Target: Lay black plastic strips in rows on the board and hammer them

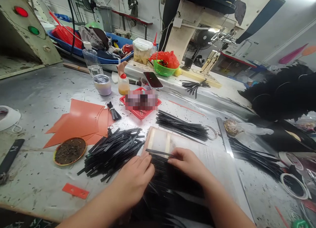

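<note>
A thin black strip (pixel 159 152) runs between my two hands, above a row of similar strips (pixel 158 165) laid side by side on a pale board (pixel 195 147). My right hand (pixel 189 162) pinches its right end between thumb and fingers. At the other end, my left hand (pixel 138 175) is closed, fingertips pressed together on the strip; its thumb is partly hidden. Just left of the board lies a loose heap of short black strips (pixel 116 149). Beyond the board rests a bundle of longer black strips (pixel 182 124). Black material covers the area below my hands.
Orange sheets (pixel 84 116), a round dish of dark paste (pixel 70 151) and an orange-red tag (pixel 75 190) lie left. Behind stand a red basket (pixel 141 113), a glue bottle (pixel 123 85) and a phone (pixel 153 80). A metal ruler (pixel 225 136) and tape rolls (pixel 295 186) are right.
</note>
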